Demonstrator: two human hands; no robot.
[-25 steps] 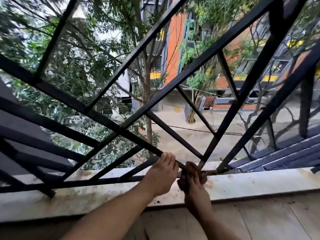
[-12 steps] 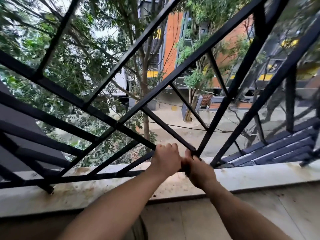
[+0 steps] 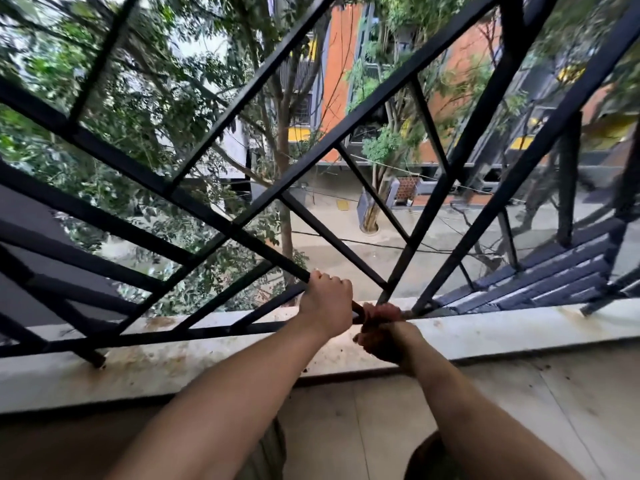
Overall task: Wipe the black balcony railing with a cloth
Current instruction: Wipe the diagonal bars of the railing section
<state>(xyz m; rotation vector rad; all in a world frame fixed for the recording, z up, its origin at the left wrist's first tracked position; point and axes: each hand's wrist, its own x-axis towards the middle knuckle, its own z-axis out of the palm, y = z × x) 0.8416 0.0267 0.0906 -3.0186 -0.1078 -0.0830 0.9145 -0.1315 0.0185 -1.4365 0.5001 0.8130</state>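
Observation:
The black balcony railing (image 3: 207, 216) of crossing diagonal bars fills the view. It stands on a stained white ledge (image 3: 173, 368). My left hand (image 3: 327, 306) grips the lower end of one diagonal bar, fingers curled round it. Just to its right, my right hand (image 3: 401, 336) holds a dark brown cloth (image 3: 377, 344) bunched against the foot of the railing, where several bars meet the ledge. The cloth hides most of my right hand's fingers.
Beyond the bars are trees, a street far below and an orange building. Dark slats (image 3: 554, 271) jut out at the right. A tiled balcony floor (image 3: 519, 410) lies below the ledge.
My right hand has slid the cloth down from the bar junction to the railing's foot. My left hand has curled round its bar and stayed there. The view has shifted slightly.

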